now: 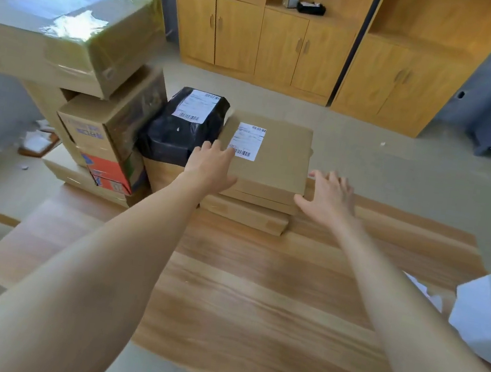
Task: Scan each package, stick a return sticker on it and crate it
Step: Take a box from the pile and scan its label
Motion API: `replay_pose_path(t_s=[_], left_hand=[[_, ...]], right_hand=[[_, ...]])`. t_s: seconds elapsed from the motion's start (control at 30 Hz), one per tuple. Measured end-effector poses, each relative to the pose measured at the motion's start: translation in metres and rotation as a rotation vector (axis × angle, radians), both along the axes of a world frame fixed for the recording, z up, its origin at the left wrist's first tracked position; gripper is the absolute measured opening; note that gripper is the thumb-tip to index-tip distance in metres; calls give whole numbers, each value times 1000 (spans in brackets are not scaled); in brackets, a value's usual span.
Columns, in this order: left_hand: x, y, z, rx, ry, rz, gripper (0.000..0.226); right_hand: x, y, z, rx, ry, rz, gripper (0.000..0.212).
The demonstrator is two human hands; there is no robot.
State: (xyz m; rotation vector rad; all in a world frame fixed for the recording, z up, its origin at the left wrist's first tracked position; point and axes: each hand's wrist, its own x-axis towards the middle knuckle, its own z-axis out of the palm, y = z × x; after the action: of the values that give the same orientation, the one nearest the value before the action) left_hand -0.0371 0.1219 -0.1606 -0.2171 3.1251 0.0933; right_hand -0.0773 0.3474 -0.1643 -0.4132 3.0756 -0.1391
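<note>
Reaching for the top box (276, 158) at the far edge of the worktop (253, 297), left hand (212, 165) flat on its near corner, right hand (327, 197) beside it, fingers (341, 180) wide, gripping nothing. Risks dragging the lower boxes (243, 214) or shoving the black parcel (178, 135) off.

Matt cardboard box (273, 155); seemingly glossy plastic bag (175, 135).
</note>
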Motion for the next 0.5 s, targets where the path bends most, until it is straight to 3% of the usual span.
replay_pose_path(t_s=[0.1, 0.23, 0.37, 0.5], left_hand=[[-26, -4, -9, 189, 5, 66, 65], [-56, -11, -19, 519, -17, 235, 73], [-81, -22, -32, 732, -52, 393, 86], [-97, -30, -41, 733, -65, 441, 83]], right_hand=[[-18, -9, -8, -151, -85, -72, 69], [-38, -24, -19, -581, -281, -235, 83], [-64, -37, -35, -838, -438, -415, 98], [-83, -43, -55, -940, -553, -594, 108]])
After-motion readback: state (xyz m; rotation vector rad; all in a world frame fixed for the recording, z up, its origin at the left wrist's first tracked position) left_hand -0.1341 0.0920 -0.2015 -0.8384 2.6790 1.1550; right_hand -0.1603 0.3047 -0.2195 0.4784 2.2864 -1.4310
